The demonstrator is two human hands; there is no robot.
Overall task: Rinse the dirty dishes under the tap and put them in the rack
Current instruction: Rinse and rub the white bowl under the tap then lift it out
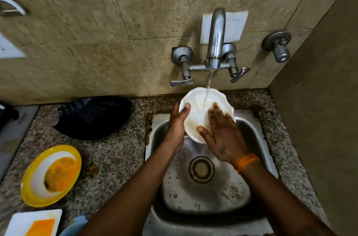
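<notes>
Head view shows the left hand (177, 121) with its grip clamped on a white plate (195, 108) under the tap (215, 42) while the right hand (220, 131) rubs it flat-fingered, grip apart; a yellow plate (51, 175) and a square plate (33, 222) wait dirty on the left desk (108, 158) (no rack in sight).

Both forearms reach forward. The left hand (177, 123) curls upward, thumb hooked forward over what it grips. The right hand (222, 133) lies flat beside it, fingers (217, 115) straight, pressing.
</notes>
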